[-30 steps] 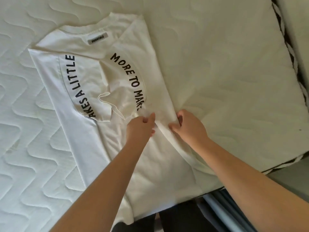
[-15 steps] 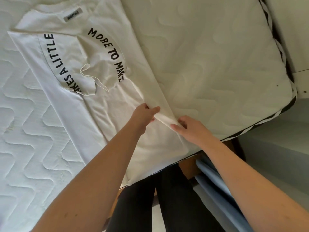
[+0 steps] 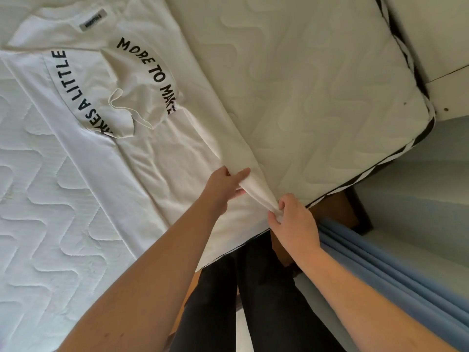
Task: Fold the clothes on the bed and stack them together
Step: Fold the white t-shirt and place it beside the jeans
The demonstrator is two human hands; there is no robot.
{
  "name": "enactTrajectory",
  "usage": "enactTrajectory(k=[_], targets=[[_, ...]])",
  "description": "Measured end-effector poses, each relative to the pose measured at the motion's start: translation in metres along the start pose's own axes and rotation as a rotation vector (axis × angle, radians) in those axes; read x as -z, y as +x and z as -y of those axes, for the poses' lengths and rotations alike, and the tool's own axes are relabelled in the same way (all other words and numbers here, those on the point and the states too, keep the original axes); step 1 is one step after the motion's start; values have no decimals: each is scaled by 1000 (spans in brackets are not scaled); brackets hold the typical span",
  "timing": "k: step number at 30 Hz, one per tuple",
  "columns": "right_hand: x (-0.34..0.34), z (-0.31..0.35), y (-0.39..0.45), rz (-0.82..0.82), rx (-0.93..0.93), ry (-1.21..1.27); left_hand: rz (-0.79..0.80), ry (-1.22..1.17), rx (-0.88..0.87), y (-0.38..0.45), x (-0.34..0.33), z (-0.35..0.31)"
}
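Mattress (image 3: 317, 97): quilted, white, spreading beyond both hands; more of its near corner shows than a moment ago.
T-shirt (image 3: 157, 158): white, sleeves folded in, lying up-left of the hands.
Left hand (image 3: 223, 185): pinches the shirt's right edge.
Right hand (image 3: 294, 219): has slid down to pinch the hem corner, just beside the left.

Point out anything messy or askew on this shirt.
The sleeve folded onto the shirt lies crumpled, its hem curling up, breaking the lettering. Both hands, left and right, pinch the right edge.
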State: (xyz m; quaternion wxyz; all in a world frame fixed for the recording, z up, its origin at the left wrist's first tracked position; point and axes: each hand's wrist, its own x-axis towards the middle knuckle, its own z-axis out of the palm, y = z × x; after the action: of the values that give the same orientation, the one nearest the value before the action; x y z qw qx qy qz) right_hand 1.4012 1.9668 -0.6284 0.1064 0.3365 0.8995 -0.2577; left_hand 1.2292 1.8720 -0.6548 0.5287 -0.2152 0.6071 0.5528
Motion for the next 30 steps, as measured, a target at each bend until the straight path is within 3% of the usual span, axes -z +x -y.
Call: enactTrajectory(k=[3, 9, 15, 19, 23, 27, 30], targets=[[-10, -2, -10, 5, -5, 56, 49, 2, 39, -9, -4, 16], [-26, -7, -22, 121, 12, -102, -129, -6, -34, -24, 8, 35], [-31, -6, -19, 114, -125, 181, -184, 82, -87, -30, 21, 51], [-36, -7, -17, 115, -239, 267, -129, 159, -58, -31, 27, 66], [-39, -17, -23, 53, -391, 278, -172, 291, -81, -30, 22, 76], [-40, -23, -29, 76, -428, 330, -205, 415, -83, -29, 11, 78], [-36, -23, -23, 71, -414, 515, -173, 211, 21, -31, 9, 78]])
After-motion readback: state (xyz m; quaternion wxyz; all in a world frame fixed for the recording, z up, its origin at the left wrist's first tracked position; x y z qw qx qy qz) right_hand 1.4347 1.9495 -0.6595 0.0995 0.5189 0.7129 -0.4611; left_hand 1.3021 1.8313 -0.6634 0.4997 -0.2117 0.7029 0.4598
